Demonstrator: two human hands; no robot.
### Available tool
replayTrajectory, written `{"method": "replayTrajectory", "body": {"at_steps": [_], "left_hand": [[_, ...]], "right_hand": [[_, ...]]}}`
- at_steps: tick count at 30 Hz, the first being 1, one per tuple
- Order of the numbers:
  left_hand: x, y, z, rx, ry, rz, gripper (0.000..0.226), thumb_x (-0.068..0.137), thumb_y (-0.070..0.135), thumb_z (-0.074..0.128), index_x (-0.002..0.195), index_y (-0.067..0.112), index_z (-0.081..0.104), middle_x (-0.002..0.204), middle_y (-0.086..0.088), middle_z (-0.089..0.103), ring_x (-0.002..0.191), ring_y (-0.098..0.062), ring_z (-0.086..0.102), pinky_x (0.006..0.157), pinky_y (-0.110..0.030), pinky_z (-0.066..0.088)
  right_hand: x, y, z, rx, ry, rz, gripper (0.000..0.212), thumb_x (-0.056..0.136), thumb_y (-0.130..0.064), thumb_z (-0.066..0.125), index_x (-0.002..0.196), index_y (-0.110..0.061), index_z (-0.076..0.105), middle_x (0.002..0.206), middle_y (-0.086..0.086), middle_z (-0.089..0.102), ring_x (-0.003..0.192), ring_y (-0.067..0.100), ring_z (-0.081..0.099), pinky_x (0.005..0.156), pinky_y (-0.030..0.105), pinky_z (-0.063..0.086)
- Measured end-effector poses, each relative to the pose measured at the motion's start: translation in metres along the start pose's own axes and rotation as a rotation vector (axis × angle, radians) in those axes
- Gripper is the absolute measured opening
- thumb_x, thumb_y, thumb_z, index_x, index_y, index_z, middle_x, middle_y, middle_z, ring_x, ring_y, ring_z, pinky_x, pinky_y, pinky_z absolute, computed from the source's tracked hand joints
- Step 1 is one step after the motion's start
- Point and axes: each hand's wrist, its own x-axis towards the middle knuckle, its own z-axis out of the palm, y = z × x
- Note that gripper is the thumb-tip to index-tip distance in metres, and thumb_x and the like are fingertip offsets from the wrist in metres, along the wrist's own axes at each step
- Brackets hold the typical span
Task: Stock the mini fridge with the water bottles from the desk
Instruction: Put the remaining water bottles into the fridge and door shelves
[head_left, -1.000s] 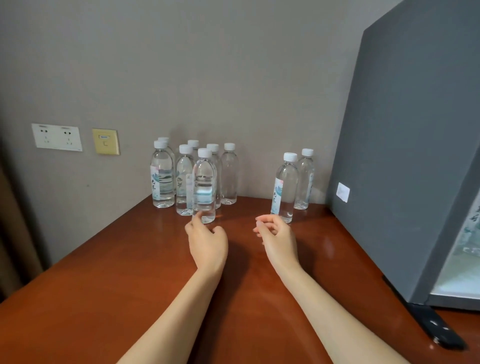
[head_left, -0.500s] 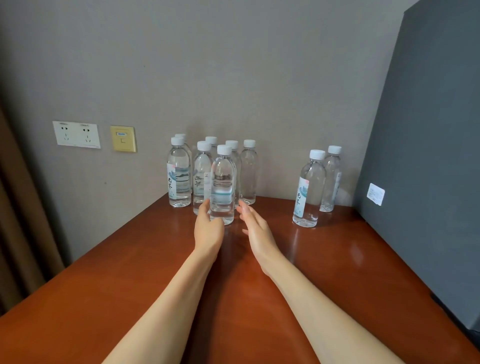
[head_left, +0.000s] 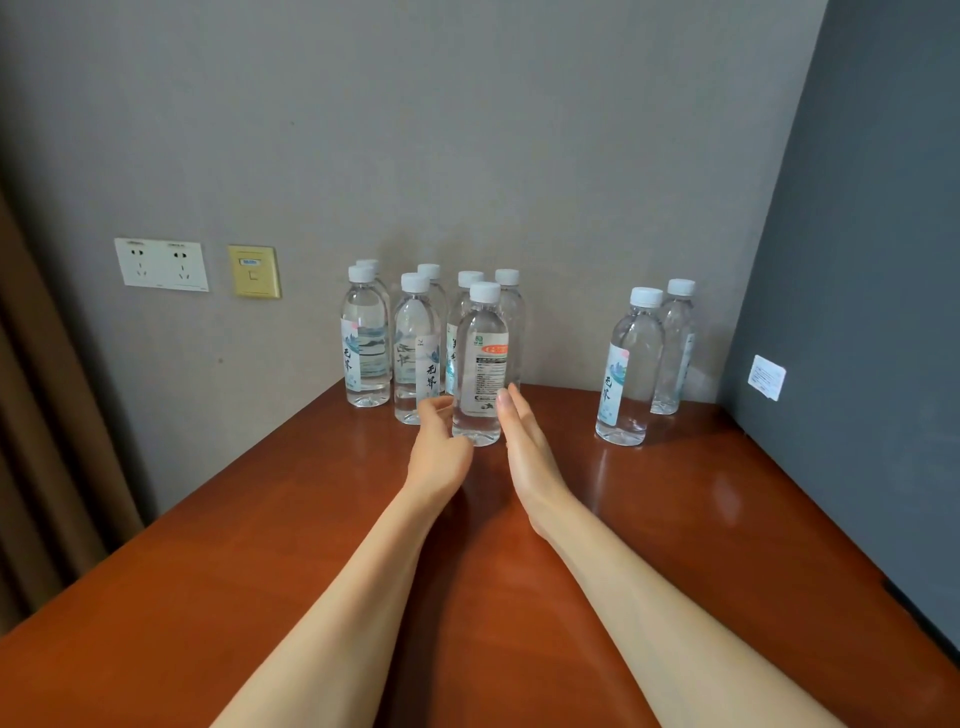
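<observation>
Several clear water bottles with white caps stand at the back of the red-brown desk (head_left: 675, 519). The front water bottle (head_left: 483, 353) of the left group shows its printed back label. My left hand (head_left: 439, 447) wraps its lower left side, fingers curled onto it. On the bottle's right side my right hand (head_left: 524, 441) is flat with straight fingers, the fingertips against the bottle. A pair of bottles (head_left: 631, 369) stands apart to the right, near the dark grey mini fridge (head_left: 857, 312). Only the fridge's side wall shows.
The other bottles of the left group (head_left: 366, 343) crowd close behind the front one, against the grey wall. White wall sockets (head_left: 161, 264) and a yellow wall plate (head_left: 254, 271) sit to the left. A brown curtain (head_left: 41, 415) hangs at the far left, past the desk edge.
The view swung left, so the fridge's open front left the frame. Both hands reached forward to the front bottle, which turned to show its back label and shifted slightly right.
</observation>
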Motion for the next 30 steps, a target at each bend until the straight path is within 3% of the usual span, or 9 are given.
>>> {"method": "replayTrajectory", "body": {"at_steps": [5,9,12,14,16,18,24,27,30], "left_hand": [[0.004,-0.002,0.002,0.016,-0.037,0.03,0.072,0.082,-0.006,0.045,0.148,0.016,0.028,0.126,-0.005,0.047,0.114,-0.018,0.052,0.105,-0.04,0.042],[0.007,-0.009,0.002,-0.002,-0.055,0.033,0.047,0.07,0.003,0.045,0.113,0.021,0.051,0.123,-0.003,0.056,0.112,-0.022,0.056,0.099,-0.042,0.046],[0.005,-0.007,0.0,-0.127,-0.045,0.022,0.032,0.077,-0.004,0.043,0.101,0.015,0.053,0.103,-0.004,0.067,0.096,-0.021,0.063,0.076,-0.028,0.045],[0.002,-0.002,0.001,-0.189,-0.079,0.056,0.038,0.076,-0.004,0.045,0.109,0.011,0.055,0.086,0.0,0.069,0.085,-0.015,0.065,0.072,-0.023,0.044],[0.001,0.001,0.002,-0.142,-0.144,0.1,0.04,0.075,-0.005,0.047,0.11,0.008,0.06,0.069,0.01,0.067,0.074,-0.006,0.062,0.073,-0.019,0.046],[-0.001,0.003,0.003,-0.128,-0.204,0.107,0.033,0.076,-0.013,0.044,0.101,0.001,0.061,0.059,0.016,0.065,0.066,-0.002,0.06,0.072,-0.016,0.047],[0.004,-0.002,0.002,-0.238,-0.236,0.097,0.01,0.064,0.012,0.047,0.075,0.011,0.047,0.09,-0.011,0.068,0.087,-0.028,0.062,0.094,-0.048,0.048],[0.002,-0.001,0.002,-0.235,-0.288,0.106,0.01,0.068,0.018,0.048,0.076,0.012,0.048,0.09,-0.012,0.064,0.085,-0.023,0.059,0.09,-0.043,0.05],[0.002,0.0,0.004,-0.25,-0.33,0.107,0.006,0.079,0.013,0.047,0.08,0.011,0.052,0.082,-0.004,0.065,0.078,-0.017,0.061,0.081,-0.03,0.049]], "right_hand": [[0.004,0.004,0.0,0.02,0.071,-0.01,0.058,0.1,-0.047,0.038,0.151,-0.021,0.03,0.152,-0.004,0.04,0.139,0.008,0.036,0.116,0.028,0.027],[0.003,0.0,-0.005,0.062,0.099,0.001,0.046,0.102,-0.044,0.034,0.142,-0.021,0.04,0.135,-0.011,0.049,0.118,-0.001,0.047,0.094,0.012,0.035],[0.005,0.001,-0.008,0.114,0.144,0.035,0.055,0.1,-0.051,0.034,0.147,-0.022,0.036,0.135,-0.013,0.045,0.123,0.002,0.042,0.098,0.02,0.03],[0.004,-0.001,-0.004,0.156,0.195,0.06,0.072,0.088,-0.073,0.039,0.137,-0.021,0.049,0.133,-0.003,0.058,0.122,0.013,0.054,0.101,0.029,0.04],[0.012,0.01,-0.003,0.177,0.231,0.085,0.099,0.067,-0.094,0.039,0.123,-0.015,0.061,0.111,0.01,0.071,0.108,0.026,0.066,0.102,0.046,0.046],[0.018,0.018,-0.005,0.155,0.235,0.069,0.108,0.062,-0.095,0.034,0.117,-0.008,0.063,0.096,0.013,0.074,0.095,0.028,0.07,0.099,0.048,0.048],[0.009,0.0,-0.005,0.186,0.344,0.107,0.07,0.092,-0.071,0.028,0.113,-0.013,0.061,0.089,0.013,0.072,0.09,0.029,0.069,0.093,0.045,0.052],[0.01,0.001,-0.007,0.203,0.414,0.119,0.056,0.095,-0.064,0.029,0.102,-0.018,0.06,0.089,0.011,0.069,0.093,0.032,0.068,0.096,0.049,0.05],[0.013,0.005,-0.007,0.233,0.428,0.135,0.063,0.093,-0.067,0.031,0.102,-0.014,0.066,0.098,0.011,0.073,0.095,0.029,0.069,0.097,0.05,0.05]]}}
